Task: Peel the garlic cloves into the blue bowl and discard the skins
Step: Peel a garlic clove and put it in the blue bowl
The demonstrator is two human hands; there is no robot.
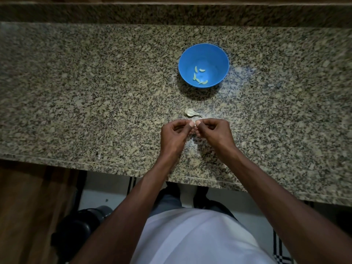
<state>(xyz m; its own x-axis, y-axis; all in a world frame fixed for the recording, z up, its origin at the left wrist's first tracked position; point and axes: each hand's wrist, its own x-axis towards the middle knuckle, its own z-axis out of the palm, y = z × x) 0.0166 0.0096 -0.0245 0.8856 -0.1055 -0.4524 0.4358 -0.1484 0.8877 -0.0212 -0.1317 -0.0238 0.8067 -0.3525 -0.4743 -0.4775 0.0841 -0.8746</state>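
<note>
Both hands meet over the near middle of the granite counter (95, 92), fingertips pinched together on one small garlic clove (194, 122). The left hand (176, 133) curls its fingers and nips the clove from the left; the right hand (214, 131) does the same from the right, thumbnails nearly touching. Most of the clove is hidden between them, so how much skin is on it can't be told. Just beyond the hands, a pale clump of garlic (191, 112) lies on the stone. Farther still, slightly right, sits the blue bowl (219, 60), with a handful of peeled cloves (198, 77) scattered on its floor.
</note>
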